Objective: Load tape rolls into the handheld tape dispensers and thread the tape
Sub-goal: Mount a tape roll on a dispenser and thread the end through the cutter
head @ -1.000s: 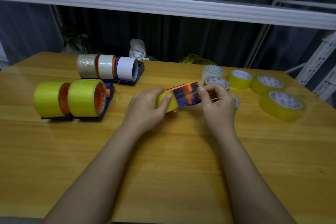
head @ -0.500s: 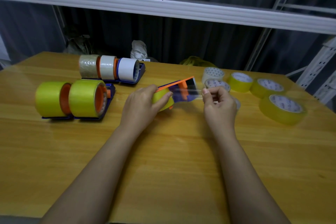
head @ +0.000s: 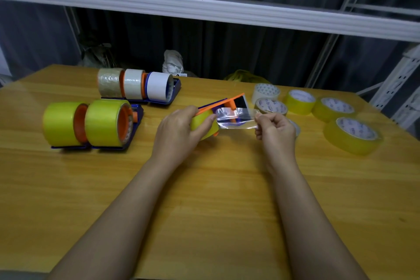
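My left hand (head: 179, 132) grips a yellow tape roll (head: 203, 126) seated in an orange and blue handheld dispenser (head: 223, 103), held just above the wooden table (head: 204, 200). A clear strip of tape (head: 236, 118) stretches from the roll to the right. My right hand (head: 273, 130) pinches the free end of that strip between thumb and fingers. The dispenser's front end points away to the right, behind the strip.
Two loaded yellow dispensers (head: 91, 124) stand at the left, and three loaded pale ones (head: 136, 85) behind them. Several loose tape rolls (head: 351, 135) lie at the right. A white shelf (head: 204, 9) with boxes runs overhead at the back.
My right hand has pulled the tape end out to the right, drawing a clear strip off the roll. My left hand kept hold of the roll and dispenser.
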A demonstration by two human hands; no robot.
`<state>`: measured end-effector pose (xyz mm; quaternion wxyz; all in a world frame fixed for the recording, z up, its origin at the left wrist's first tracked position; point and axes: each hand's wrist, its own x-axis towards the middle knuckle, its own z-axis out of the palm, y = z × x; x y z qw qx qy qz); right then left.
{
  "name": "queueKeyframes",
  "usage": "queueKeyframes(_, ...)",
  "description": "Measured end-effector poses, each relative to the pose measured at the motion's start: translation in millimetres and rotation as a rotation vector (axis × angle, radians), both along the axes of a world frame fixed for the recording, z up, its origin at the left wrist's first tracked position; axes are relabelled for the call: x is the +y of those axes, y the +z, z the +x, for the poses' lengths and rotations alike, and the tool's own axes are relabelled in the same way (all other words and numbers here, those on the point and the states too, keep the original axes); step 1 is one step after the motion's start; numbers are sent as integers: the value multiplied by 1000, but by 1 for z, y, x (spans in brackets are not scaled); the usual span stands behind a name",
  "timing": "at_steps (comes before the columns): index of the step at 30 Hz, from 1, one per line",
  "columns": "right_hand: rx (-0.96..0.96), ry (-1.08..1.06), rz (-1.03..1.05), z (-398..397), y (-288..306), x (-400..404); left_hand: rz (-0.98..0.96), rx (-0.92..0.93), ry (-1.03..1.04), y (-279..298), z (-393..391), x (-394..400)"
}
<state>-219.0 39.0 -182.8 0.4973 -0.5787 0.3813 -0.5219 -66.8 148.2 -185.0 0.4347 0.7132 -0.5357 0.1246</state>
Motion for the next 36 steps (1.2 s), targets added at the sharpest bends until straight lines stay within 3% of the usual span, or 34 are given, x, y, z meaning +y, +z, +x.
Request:
queueKeyframes(20,47,-9,-246,-3,2,3,45,4,-77,4,4,9)
queueKeyframes(36,65,11,-317,-4,6,7,84,45,-127,8,1,14)
